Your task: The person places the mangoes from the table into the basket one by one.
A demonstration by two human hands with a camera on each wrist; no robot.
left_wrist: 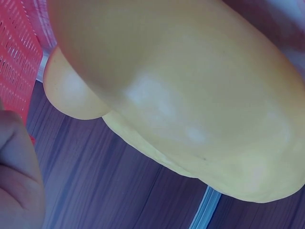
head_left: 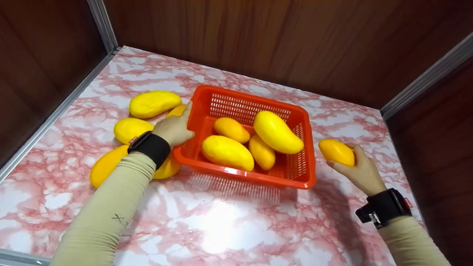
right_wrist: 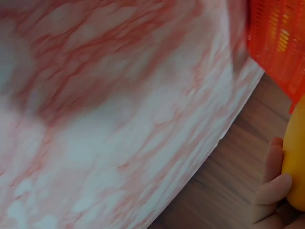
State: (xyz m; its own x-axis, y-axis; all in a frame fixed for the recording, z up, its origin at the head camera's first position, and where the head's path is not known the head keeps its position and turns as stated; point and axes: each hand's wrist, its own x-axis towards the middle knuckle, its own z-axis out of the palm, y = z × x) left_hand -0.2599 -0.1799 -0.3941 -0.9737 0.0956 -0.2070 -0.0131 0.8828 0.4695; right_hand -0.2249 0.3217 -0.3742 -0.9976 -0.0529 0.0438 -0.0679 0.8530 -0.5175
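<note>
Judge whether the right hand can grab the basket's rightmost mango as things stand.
Probably not: the right hand holds a smaller mango, though nothing covers the rightmost mango in the red basket.

glossy plastic basket, smooth shiny mangoes, wood-grained walls.

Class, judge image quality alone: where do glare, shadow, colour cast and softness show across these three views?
Head: a white glare patch on the marbled table below the red basket, and a soft-edged dark shadow left of the right sleeve; left wrist: a bluish-purple cast, with pale highlights on the nearest mango; right wrist: dimmer, the table's marbling soft.
</note>
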